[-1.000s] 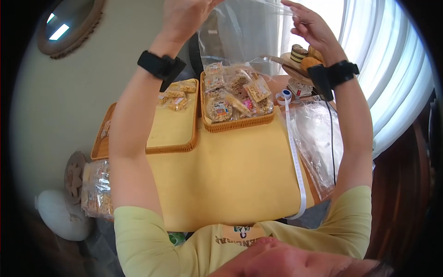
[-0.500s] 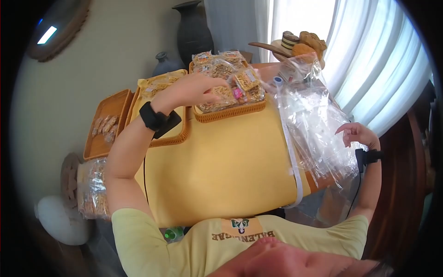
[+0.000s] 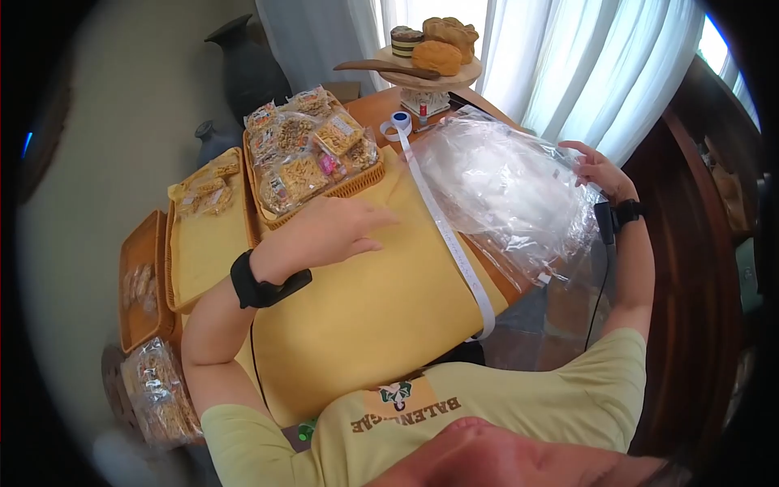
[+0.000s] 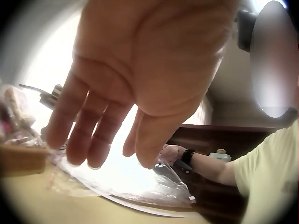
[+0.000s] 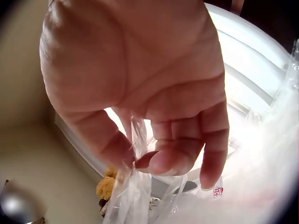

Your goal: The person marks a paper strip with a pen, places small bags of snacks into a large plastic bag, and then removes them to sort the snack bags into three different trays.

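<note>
Only wrist-view: right hand pinching plastic bag

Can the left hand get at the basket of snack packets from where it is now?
Probably yes. The left hand hovers open over the yellow cloth, just in front of the basket of snack packets, with nothing between them. The right hand pinches the plastic bag off to the side.

Three wicker trays, two vases, one tape measure
</note>
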Available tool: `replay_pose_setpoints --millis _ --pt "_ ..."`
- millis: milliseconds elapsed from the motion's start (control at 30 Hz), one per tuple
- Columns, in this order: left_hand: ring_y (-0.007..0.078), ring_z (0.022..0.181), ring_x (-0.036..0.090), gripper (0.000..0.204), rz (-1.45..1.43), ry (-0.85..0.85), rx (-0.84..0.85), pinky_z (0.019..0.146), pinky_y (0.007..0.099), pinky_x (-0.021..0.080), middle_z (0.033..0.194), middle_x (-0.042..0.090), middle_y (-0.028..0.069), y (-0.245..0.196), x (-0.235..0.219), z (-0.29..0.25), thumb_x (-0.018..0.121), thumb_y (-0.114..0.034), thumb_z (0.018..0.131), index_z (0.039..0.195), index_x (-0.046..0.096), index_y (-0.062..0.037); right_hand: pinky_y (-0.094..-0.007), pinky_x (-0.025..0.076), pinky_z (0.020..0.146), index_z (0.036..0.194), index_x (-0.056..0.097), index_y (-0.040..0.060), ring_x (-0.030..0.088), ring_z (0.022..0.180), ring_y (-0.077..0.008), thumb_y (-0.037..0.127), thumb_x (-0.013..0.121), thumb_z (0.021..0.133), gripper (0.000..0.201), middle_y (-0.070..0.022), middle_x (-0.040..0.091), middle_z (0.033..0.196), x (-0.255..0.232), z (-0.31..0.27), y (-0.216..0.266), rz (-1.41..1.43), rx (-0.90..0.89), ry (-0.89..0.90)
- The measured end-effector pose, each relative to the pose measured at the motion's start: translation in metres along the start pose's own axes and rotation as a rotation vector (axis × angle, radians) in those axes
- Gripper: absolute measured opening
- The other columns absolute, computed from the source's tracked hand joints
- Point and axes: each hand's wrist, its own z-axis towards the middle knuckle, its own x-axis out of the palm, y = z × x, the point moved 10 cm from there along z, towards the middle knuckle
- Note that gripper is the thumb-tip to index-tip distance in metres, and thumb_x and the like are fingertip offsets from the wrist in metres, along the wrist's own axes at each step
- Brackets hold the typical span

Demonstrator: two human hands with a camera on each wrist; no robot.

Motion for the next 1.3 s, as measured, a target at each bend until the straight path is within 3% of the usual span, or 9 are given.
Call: replay_pose_setpoints --millis 133,233,400,533,667,800,933,1033,1300 --pt "0.0280 0.090 0.052 0.042 -0.040 0.050 -0.026 0.076 0.0355 0.044 0.098 0.054 0.0111 0.000 0.010 0.012 0.062 -0.016 0.072 0.112 0.049 -0.0122 -0.0209 0.041 0.039 0.114 0.049 0.0092 0.044 0.040 -0.0079 0.001 0.049 0.072 0.043 0.0013 0.042 0.054 -0.040 0.010 -0.052 -0.308 0.162 -0.246" --pt "0.0288 0.101 0.047 0.050 -0.072 0.029 0.040 0.084 0.0357 0.040 0.107 0.050 0.0125 0.000 0.029 0.018 0.064 -0.014 0.069 0.116 0.046 -0.0126 -0.0253 0.045 0.048 0.120 0.043 0.0088 0.048 0.048 -0.0117 0.003 0.048 0.073 0.048 -0.0020 0.044 0.058 -0.036 0.013 -0.055 -0.472 0.237 -0.267" --pt "0.0268 0.106 0.044 0.058 0.067 -0.001 0.137 0.086 0.0376 0.038 0.113 0.047 0.0103 -0.012 0.039 0.026 0.067 -0.018 0.067 0.119 0.043 -0.0124 -0.0486 0.036 0.084 0.129 0.029 0.0091 0.047 0.101 -0.0348 0.023 0.057 0.077 0.061 -0.0233 0.049 0.109 0.004 -0.015 0.039 -1.196 -0.259 -0.622" --pt "0.0261 0.106 0.045 0.058 0.056 -0.003 0.124 0.085 0.0375 0.038 0.114 0.047 0.0102 -0.006 0.048 0.023 0.067 -0.020 0.068 0.120 0.042 -0.0136 -0.0611 0.016 0.095 0.134 0.020 0.0196 0.015 0.126 -0.0386 0.044 0.047 0.082 0.063 -0.0181 0.017 0.138 0.131 -0.003 0.079 -1.165 -0.291 -0.159" --pt "0.0243 0.096 0.052 0.047 0.024 0.014 0.082 0.079 0.0362 0.041 0.102 0.055 0.0092 -0.005 0.044 0.014 0.063 -0.024 0.071 0.115 0.048 -0.0142 -0.0629 0.013 0.095 0.135 0.014 0.0225 0.005 0.129 -0.0364 0.048 0.043 0.082 0.066 -0.0129 0.007 0.141 0.184 0.037 -0.010 -1.073 0.015 0.435" --pt "0.0241 0.088 0.056 0.035 -0.100 -0.102 -0.075 0.076 0.0338 0.043 0.092 0.059 0.0087 0.031 0.011 -0.008 0.061 -0.018 0.074 0.106 0.054 -0.0082 -0.0510 0.018 0.099 0.134 0.019 0.0176 0.009 0.128 -0.0371 0.043 0.048 0.081 0.066 -0.0149 0.014 0.139 0.176 0.047 -0.012 -0.912 -0.069 0.393" --pt "0.0269 0.081 0.057 0.028 -0.157 -0.378 -0.644 0.068 0.0364 0.044 0.089 0.059 0.0118 0.115 -0.046 -0.036 0.059 -0.022 0.074 0.097 0.054 -0.0071 -0.0344 0.029 0.097 0.128 0.033 0.0098 0.034 0.119 -0.0324 0.035 0.054 0.081 0.057 -0.0193 0.039 0.127 0.171 0.040 0.040 -0.725 -0.119 0.346" --pt "0.0293 0.080 0.058 0.038 0.055 -0.594 -0.541 0.069 0.0369 0.045 0.087 0.060 0.0138 0.158 -0.064 -0.032 0.061 -0.026 0.071 0.100 0.052 -0.0043 -0.0333 0.039 0.086 0.122 0.042 0.0075 0.052 0.100 -0.0282 0.030 0.055 0.081 0.049 -0.0183 0.054 0.109 0.175 0.040 0.083 -0.750 -0.335 0.275" --pt "0.0347 0.090 0.055 0.060 0.130 -0.331 -0.746 0.077 0.0386 0.043 0.094 0.057 0.0230 0.215 -0.016 0.026 0.067 -0.034 0.064 0.106 0.046 0.0028 -0.0250 0.043 0.077 0.119 0.045 0.0057 0.056 0.084 -0.0153 0.016 0.053 0.083 0.038 -0.0086 0.060 0.091 0.233 0.075 0.144 -0.360 -0.503 0.424"
